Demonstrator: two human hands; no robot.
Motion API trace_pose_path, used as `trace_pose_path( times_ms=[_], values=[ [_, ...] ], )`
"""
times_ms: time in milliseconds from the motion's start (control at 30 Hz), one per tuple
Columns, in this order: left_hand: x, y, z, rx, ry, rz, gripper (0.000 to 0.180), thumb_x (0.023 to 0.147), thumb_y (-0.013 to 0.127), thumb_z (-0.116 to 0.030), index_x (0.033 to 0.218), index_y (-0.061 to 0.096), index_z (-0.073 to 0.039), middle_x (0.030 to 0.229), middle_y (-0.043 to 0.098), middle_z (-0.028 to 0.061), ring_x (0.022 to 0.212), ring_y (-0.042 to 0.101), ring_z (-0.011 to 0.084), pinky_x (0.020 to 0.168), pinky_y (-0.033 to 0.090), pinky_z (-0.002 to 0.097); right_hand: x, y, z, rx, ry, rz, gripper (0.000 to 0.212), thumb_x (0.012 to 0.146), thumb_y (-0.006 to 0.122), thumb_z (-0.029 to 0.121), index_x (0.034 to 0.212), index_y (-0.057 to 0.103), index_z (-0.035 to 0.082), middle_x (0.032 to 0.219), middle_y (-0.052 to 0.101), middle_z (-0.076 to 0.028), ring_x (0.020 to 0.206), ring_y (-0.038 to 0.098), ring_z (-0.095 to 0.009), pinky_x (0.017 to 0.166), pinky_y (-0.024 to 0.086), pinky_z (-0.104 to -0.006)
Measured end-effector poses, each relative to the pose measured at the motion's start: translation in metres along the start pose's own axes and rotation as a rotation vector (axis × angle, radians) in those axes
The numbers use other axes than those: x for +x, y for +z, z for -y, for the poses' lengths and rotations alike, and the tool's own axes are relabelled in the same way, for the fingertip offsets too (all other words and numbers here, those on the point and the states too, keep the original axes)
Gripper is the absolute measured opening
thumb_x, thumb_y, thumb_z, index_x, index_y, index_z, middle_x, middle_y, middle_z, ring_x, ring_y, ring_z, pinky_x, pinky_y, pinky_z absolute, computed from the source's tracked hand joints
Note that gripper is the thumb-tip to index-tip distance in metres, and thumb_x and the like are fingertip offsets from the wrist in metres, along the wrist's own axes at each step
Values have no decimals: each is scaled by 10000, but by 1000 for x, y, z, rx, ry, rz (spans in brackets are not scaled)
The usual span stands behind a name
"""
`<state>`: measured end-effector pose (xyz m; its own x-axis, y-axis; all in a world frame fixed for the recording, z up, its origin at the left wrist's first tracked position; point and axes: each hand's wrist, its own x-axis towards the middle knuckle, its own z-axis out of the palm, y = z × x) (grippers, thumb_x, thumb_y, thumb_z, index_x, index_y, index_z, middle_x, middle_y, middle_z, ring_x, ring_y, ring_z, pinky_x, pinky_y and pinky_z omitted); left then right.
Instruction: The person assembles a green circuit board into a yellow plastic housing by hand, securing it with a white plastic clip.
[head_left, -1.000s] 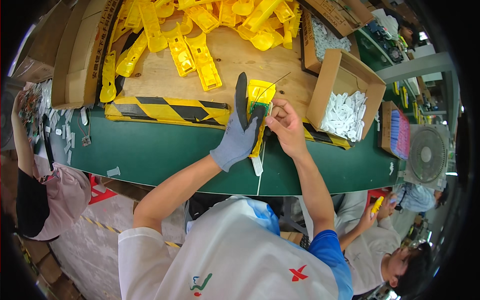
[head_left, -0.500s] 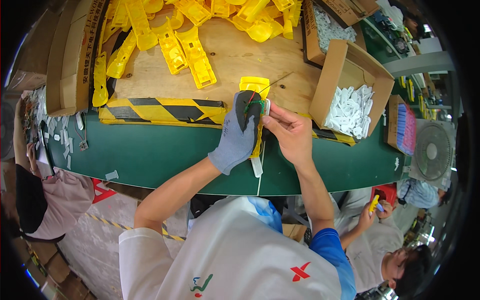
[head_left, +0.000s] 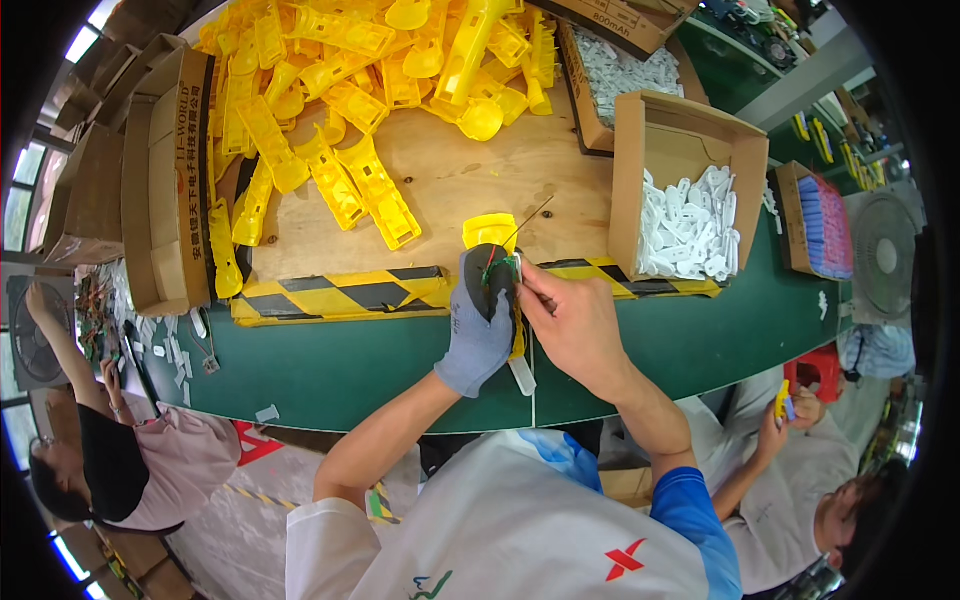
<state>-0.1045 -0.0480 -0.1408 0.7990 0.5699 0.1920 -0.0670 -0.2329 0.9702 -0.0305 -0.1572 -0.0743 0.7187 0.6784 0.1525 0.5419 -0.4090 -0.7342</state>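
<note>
While left hand [head_left: 476, 325] clasps yellow casing [head_left: 488, 230] mid-length, right hand [head_left: 577, 318] pinches white piece [head_left: 518, 267] alongside.

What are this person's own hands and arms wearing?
The left hand wears a blue-grey glove with a black coating over the fingers and small dark markings on it; the right hand is ungloved. Both sleeves are short: the left sleeve is white, the right sleeve mostly blue.
</note>
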Motion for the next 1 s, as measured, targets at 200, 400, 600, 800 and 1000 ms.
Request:
trace_pose_path(
  times_ms=[200,400,600,800,1000],
  values=[
    [2,-3,-3,-118,-111,4,284,914,478,34,1193,472,-19,1018,571,146,912,581,226,790,485,332,-2,11,-5,116,25,-70,288,848,682,64,1129,681,-2,641,589,-200,500,577,-307,478,429,-356],
    [-3,-11,23,-489,-276,82,307,947,430,44,1242,420,-37,1138,550,100,1029,545,149,902,478,291,-7,24,-21,498,66,-51,334,873,689,18,1204,651,0,941,719,-165,742,664,-126,683,523,-254],
    [-2,-17,21,-375,-227,129,314,950,422,32,1255,406,-38,1184,546,112,1083,549,163,942,476,319,-11,36,-35,751,124,5,352,890,673,1,1240,642,17,1052,709,-106,865,641,-90,791,514,-234],
    [-3,-17,24,-353,-204,145,306,950,422,29,1249,415,-36,1209,515,126,1068,541,175,928,466,313,-15,50,-37,960,177,-43,376,886,670,-14,1259,618,-7,1050,705,-103,877,625,-83,785,506,-241],
    [0,-16,13,-76,-12,151,265,936,469,41,1192,468,-29,1108,520,114,998,538,176,861,466,317,-15,40,-28,320,-224,-197,373,843,649,-76,1215,613,-67,975,696,-167,763,616,-201,719,490,-273]
  ],
)
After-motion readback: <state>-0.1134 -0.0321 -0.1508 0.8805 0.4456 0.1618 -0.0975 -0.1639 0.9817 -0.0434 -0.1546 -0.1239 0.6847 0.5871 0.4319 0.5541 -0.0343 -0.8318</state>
